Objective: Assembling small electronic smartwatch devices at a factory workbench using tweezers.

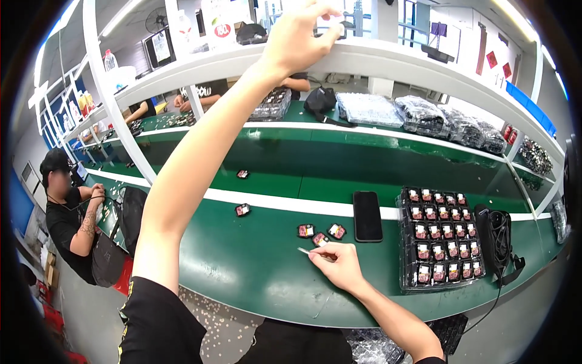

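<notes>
My left arm stretches up across the view, and my left hand point(305, 39) is at the white upper shelf point(388, 59). Its fingers are bent, with a gap between them and the thumb; nothing is plainly held. Low over the green bench point(254, 261), my right hand point(339, 265) pinches thin silver tweezers point(304, 251) pointing left. Just beyond their tip lie three small black parts with red-and-white labels, one of them a labelled part point(320, 239) nearest the hand. Another labelled part point(242, 210) lies farther left, and one more point(242, 174) sits beyond the white strip.
A black phone point(367, 216) lies right of the loose parts. Beside it, a clear plastic tray point(402, 267) carries rows of similar parts. A black pouch with a coiled cable point(500, 233) is at the far right. At left sits a co-worker point(76, 221); wrapped stacks point(424, 115) line the far bench.
</notes>
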Demonstrator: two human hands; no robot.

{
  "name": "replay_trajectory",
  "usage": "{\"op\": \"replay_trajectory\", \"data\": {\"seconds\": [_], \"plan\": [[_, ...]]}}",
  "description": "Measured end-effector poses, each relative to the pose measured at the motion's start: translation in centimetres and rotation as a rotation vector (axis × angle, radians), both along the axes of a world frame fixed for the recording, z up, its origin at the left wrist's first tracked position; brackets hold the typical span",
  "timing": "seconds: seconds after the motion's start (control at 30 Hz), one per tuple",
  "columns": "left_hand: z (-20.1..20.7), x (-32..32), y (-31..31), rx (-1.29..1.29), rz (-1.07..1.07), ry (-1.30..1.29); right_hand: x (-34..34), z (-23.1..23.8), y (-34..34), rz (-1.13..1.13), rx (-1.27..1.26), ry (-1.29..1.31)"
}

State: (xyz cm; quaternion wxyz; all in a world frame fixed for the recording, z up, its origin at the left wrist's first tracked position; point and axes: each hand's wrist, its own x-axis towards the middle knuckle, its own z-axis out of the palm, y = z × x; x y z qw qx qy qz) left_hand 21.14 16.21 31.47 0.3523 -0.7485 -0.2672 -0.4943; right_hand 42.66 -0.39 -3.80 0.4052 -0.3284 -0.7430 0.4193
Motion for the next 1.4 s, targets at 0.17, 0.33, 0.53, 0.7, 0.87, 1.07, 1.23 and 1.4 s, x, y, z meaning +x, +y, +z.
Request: {"op": "replay_trajectory", "data": {"seconds": [0.17,0.33,0.53,0.7,0.87,1.07,1.23,1.4], "plan": [[-12.6,-5.1,-2.9,-0.212,0.062,0.207,0.4,0.6,0.3,-0.014,-0.032,-0.011],[-25.9,-17.5,-3.6,-0.921,0.699,0.213,-0.4,0.8,0.1,0.037,-0.038,-0.028],[-33.3,-23.2,-3.7,-1.215,0.608,-0.06,-0.4,0.5,-0.1,0.015,-0.071,-0.019],[-34.9,-23.4,-2.4,-1.132,0.395,-0.116,-0.5,0.4,0.2,-0.009,-0.092,-0.024],[-34.8,-23.0,-2.1,-1.195,0.388,-0.212,-0.7,0.5,0.4,-0.012,-0.103,-0.047],[-33.3,-19.9,-4.6,-1.141,0.392,-0.273,-0.3,0.5,-0.2,0.003,-0.132,-0.008],[-32.3,-11.2,-13.4,-1.187,-0.185,-0.103,0.6,0.0,0.1,0.087,-0.34,0.137],[-33.0,-8.3,-19.4,-1.388,-0.35,0.043,0.3,1.1,0.1,0.118,-0.359,0.128]]}}
